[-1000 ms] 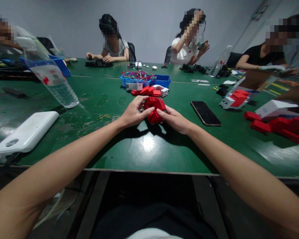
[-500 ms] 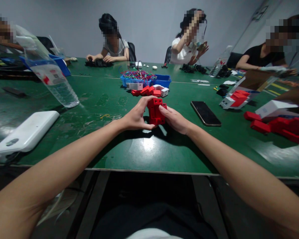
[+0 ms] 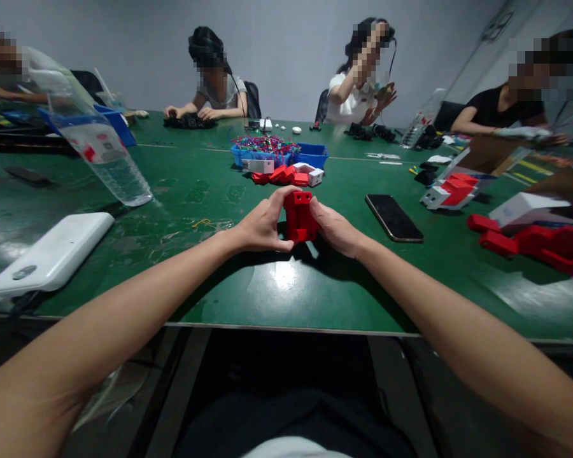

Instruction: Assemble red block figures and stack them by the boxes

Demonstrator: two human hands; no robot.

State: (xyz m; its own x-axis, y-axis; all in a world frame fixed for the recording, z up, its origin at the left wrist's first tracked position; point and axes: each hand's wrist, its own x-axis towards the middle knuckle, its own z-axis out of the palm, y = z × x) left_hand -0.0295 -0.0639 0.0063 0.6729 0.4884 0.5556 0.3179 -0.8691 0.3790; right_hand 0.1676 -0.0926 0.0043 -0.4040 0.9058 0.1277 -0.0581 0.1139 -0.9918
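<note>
Between my two hands is a red block-shaped plastic part (image 3: pixel 300 217) with two small holes in its upper face. My left hand (image 3: pixel 266 222) grips its left side, fingers over the top edge and thumb at the lower edge. On the right side my right hand (image 3: pixel 333 227) presses its thumb against the part, its other fingers hidden behind. Beyond the hands lie several red parts (image 3: pixel 281 175) together with a white part (image 3: pixel 309 173) and a grey-white block (image 3: pixel 258 166).
Blue bins (image 3: pixel 314 152), one heaped with coloured wires (image 3: pixel 265 146), stand behind the parts. A phone (image 3: pixel 395 217) lies right, near more red parts (image 3: pixel 544 245). At left are a tilted bottle (image 3: pixel 107 159) and a white power bank (image 3: pixel 52 251). Several people sit around the table.
The red part has turned slightly in my hands, and the piece jutting at its right is now out of sight. My right thumb has shifted up toward its top right edge.
</note>
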